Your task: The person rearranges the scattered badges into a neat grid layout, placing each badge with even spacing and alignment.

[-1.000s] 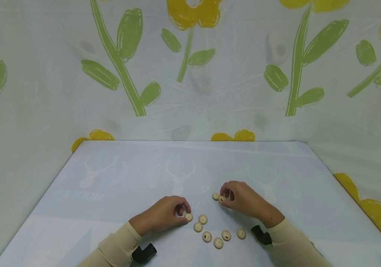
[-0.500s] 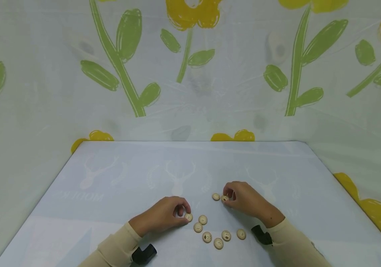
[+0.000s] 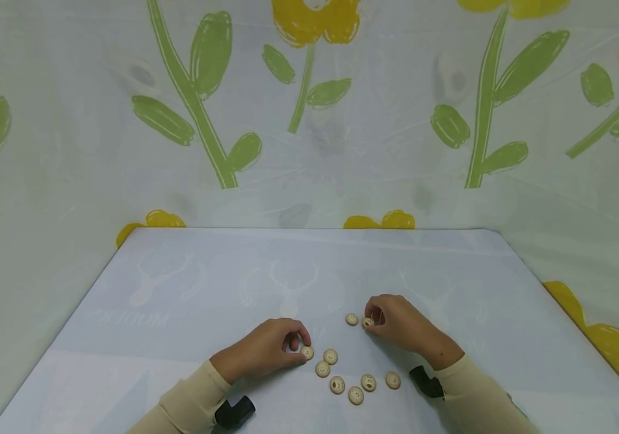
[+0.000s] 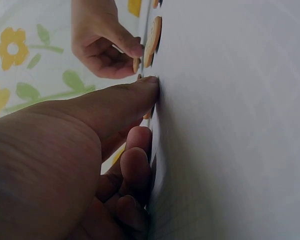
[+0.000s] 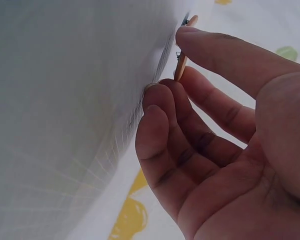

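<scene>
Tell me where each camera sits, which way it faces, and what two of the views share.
Head: worn on the head, facing forward and down at the table, wooden discs and flowered backdrop; the left hand, right hand and sleeves show.
Left wrist: on that wrist, facing past the left hand, large in front, along the tabletop; the right hand shows beyond.
Right wrist: on that wrist, facing the pinched disc; only the right hand shows.
Shared: head and left wrist both show both hands.

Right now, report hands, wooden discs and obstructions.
Left hand pinches one wooden disc. Right hand pinches another disc. Seven loose discs on the table. No obstruction visible at either hand.
</scene>
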The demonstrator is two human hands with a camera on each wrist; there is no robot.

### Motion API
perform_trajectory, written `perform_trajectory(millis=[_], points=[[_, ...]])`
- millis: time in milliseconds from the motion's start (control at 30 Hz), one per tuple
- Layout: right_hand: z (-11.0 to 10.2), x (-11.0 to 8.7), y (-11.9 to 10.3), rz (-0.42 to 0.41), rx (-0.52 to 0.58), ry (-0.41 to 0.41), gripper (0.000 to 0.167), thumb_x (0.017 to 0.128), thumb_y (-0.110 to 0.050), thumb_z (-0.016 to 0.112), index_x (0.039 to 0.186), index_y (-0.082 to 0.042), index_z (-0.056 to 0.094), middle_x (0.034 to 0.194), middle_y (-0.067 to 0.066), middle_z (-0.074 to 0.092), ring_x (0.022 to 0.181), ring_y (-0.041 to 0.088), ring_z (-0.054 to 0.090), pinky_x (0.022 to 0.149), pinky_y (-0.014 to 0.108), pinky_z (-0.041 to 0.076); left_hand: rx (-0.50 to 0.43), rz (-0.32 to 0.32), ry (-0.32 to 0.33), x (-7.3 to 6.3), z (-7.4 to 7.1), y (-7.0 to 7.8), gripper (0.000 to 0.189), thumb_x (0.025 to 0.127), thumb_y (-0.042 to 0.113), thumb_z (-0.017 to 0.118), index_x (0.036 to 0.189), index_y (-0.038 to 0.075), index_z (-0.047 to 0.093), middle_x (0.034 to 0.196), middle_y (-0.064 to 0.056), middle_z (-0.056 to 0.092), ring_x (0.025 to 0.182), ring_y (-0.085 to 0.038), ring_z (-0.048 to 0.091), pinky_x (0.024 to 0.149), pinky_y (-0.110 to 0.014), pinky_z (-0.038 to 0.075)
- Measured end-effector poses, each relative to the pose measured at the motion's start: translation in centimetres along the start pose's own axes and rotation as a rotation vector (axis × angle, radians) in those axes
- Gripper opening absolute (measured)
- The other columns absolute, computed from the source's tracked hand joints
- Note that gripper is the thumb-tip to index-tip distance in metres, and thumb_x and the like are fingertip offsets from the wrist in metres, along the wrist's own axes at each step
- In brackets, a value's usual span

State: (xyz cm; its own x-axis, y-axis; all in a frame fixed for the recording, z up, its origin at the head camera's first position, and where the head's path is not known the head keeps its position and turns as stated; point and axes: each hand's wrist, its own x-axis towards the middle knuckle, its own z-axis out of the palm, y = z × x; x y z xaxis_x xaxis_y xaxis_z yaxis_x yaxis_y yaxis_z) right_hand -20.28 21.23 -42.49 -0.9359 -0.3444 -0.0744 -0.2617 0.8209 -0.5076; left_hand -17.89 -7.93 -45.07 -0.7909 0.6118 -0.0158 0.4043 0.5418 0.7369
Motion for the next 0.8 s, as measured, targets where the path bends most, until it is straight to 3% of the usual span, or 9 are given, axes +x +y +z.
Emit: perform_trajectory(millis=[800], points=[[-0.07, 0.17, 0.18, 0.044, 0.047, -0.026, 0.015, 0.083, -0.005, 0.079, 0.089, -0.011, 0.066, 0.081, -0.002, 0.060, 0.075, 0.012, 0.054, 0.065, 0.025, 0.046, 0.000, -0.006, -0.002, -0.05, -0.07, 0.23, 0.018, 0.085, 0.018, 0.080, 0.097, 0.018, 0.067, 0.079, 0.007, 0.057, 0.065, 0.000, 0.047, 0.060, -0.020, 0.043]])
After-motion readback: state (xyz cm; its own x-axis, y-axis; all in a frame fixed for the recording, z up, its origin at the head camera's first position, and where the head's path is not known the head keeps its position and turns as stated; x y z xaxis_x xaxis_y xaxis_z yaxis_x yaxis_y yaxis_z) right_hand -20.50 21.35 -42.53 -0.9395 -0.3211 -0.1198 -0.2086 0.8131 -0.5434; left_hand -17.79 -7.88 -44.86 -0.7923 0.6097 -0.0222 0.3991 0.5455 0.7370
